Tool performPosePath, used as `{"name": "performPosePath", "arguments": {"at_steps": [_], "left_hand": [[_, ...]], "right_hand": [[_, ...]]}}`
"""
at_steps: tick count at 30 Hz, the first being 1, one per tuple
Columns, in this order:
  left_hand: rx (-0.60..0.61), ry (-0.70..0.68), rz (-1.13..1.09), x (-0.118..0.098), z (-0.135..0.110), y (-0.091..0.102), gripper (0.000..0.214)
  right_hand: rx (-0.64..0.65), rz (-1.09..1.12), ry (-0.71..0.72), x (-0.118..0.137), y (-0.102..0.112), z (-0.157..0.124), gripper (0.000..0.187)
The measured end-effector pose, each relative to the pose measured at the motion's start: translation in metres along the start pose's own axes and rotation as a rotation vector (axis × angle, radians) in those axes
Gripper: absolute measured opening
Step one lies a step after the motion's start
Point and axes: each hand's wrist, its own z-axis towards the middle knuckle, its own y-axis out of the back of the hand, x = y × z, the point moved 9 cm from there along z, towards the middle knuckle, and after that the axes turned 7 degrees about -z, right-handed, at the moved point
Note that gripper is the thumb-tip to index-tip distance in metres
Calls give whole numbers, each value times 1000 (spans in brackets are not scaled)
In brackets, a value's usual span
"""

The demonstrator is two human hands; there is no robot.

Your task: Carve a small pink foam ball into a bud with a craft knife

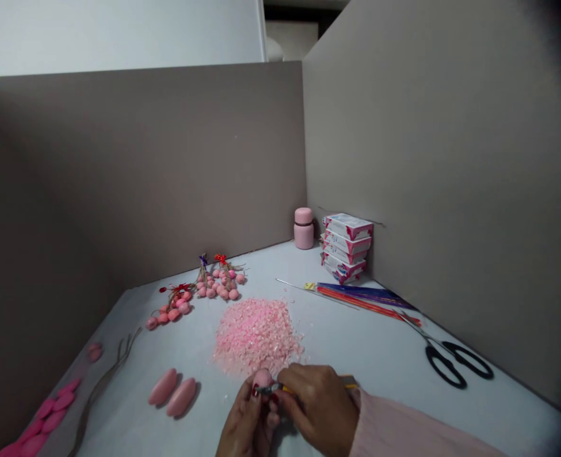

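Note:
Low in the middle of the head view, my left hand [246,422] pinches a small pink oval ball [263,378] between its fingertips. My right hand [319,406] is closed round a thin tool with a metal tip and a yellow handle [349,384], its tip touching the ball. Both hands hover just in front of a heap of pink sequins [256,333] on the white table [366,355].
Two pink ovals [173,390] lie left of my hands, pink petals [47,419] and brown cords [106,374] farther left. Finished pink bead clusters [218,282] sit behind the heap. A pink jar [304,228], stacked boxes [347,247], coloured sticks [361,295] and black scissors [452,362] line the right partition.

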Motion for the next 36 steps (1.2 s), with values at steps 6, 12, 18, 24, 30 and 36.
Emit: {"name": "performPosePath", "arguments": {"at_steps": [6, 12, 18, 24, 30, 36], "left_hand": [[105, 27, 39, 6, 0, -12, 32], [0, 80, -21, 5, 0, -3, 33], [39, 92, -51, 5, 2, -4, 31], [-39, -123, 121, -6, 6, 7, 39], [-31, -428, 307, -18, 6, 12, 43], [-32, -440, 339, -25, 3, 6, 36]], "right_hand": [[-9, 14, -139, -28, 0, 6, 25], [-25, 68, -116, -28, 1, 5, 25], [-36, 73, -175, -32, 1, 7, 28], [-27, 88, -166, -34, 0, 6, 29], [-16, 72, -168, -35, -1, 6, 28], [-13, 63, -170, -35, -1, 7, 29]]}}
